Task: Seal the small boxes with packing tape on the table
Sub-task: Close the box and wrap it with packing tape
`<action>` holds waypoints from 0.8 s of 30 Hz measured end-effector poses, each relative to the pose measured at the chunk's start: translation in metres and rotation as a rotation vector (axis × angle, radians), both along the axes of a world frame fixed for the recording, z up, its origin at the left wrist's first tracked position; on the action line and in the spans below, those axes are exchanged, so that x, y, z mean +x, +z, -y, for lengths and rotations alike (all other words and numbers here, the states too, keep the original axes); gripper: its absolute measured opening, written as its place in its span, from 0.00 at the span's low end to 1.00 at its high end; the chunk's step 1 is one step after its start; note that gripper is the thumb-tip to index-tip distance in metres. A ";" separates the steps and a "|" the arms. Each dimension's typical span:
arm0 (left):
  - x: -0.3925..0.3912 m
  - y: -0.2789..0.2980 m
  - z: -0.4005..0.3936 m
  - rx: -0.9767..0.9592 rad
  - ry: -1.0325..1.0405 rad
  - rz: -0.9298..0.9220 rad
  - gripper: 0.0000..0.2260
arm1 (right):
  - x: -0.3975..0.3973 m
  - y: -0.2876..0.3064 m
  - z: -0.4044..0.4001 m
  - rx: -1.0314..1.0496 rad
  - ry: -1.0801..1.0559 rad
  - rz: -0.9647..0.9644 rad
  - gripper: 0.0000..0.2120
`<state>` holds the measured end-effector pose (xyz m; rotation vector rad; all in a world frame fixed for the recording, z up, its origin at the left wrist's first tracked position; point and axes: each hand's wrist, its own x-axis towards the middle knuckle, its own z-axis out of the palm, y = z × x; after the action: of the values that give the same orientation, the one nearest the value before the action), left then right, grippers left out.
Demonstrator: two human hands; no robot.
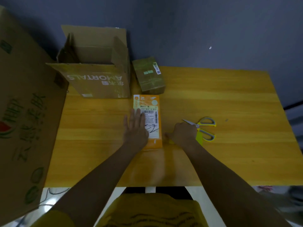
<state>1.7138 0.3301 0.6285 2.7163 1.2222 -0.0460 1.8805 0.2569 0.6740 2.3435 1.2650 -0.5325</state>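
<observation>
Orange cardboard, a small flat box (148, 122) with a white shipping label, lies mid-table on the wooden table (213, 161), long axis pointing away from the person. Left hand (135, 128) rests flat on its left half, fingers straight and spread, pinning it down. Right hand (182, 131) sits just beside the box's right edge, fingers curled around something yellow, probably a tape dispenser or tape cutter; can't tell exactly what, it's mostly hidden by the fist. Yellow-handled scissors (204, 128) lie just right of that hand, blades pointing toward it. A second small box (149, 74), brown and already glossy with tape, sits just beyond the orange one, next to an open carton (98, 79). Handling guess: the orange box looks light and thin, stiff enough on the face but likely to slide on the smooth wood, so a flat palm press is right; the label surface looks slick. Hold by pressing the top or pinching the long edges, keeping the seam ends free for tape.
</observation>
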 end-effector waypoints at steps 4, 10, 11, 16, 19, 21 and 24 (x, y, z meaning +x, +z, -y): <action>0.011 -0.007 0.012 -0.225 0.135 0.183 0.28 | 0.007 -0.003 0.002 0.020 -0.027 -0.014 0.29; 0.026 -0.008 0.014 0.016 0.080 0.043 0.30 | 0.009 -0.002 0.003 0.026 -0.034 -0.019 0.30; 0.033 -0.006 0.017 0.016 0.046 0.059 0.29 | 0.009 -0.002 0.002 0.029 -0.036 -0.021 0.30; 0.044 -0.013 0.022 -0.045 -0.054 0.077 0.27 | 0.013 -0.006 0.000 0.022 -0.031 -0.031 0.29; 0.040 -0.017 0.020 -0.051 -0.072 0.058 0.29 | 0.019 -0.008 0.004 0.031 -0.026 -0.064 0.31; 0.038 -0.019 0.017 -0.036 -0.102 0.032 0.31 | 0.029 -0.010 0.014 0.099 -0.059 -0.085 0.32; 0.035 -0.020 0.014 -0.029 -0.125 0.006 0.32 | 0.054 -0.013 0.041 0.301 -0.177 -0.288 0.27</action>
<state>1.7486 0.3164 0.6082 2.7622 1.0409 -0.0695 1.9347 0.2156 0.6609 2.7244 1.3468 -0.8104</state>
